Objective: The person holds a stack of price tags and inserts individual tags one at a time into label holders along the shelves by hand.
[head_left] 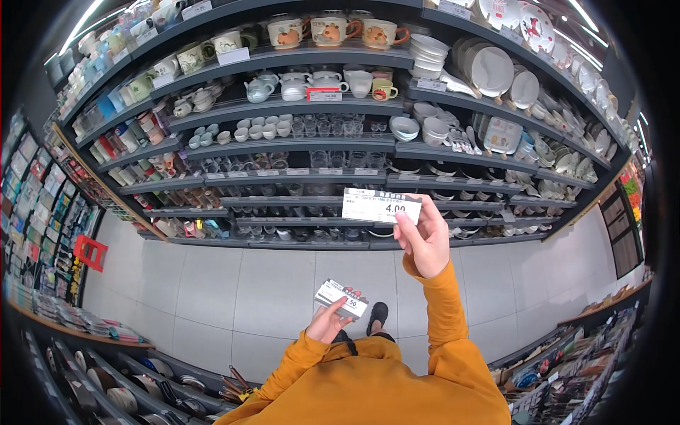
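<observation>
My right hand (426, 237) is raised in front of the shelves, its thumb and fingers pinching the right end of a white price tag (375, 206) that reads 4.00. Lower down, near my body, my left hand (329, 320) grips a small stack of price tags (341, 299); the top one shows .50 beside my thumb. The two hands are apart. Behind the raised tag are shelves of glasses (329, 157) and small cups (262, 127).
Curved-looking shelves (297, 108) hold teapots (294, 86), mugs (329, 31), bowls (428, 53) and plates (490, 69). A red stool-like object (91, 253) stands on the tiled floor (276, 283) at the left. More racks with pans (122, 400) lie at the lower left.
</observation>
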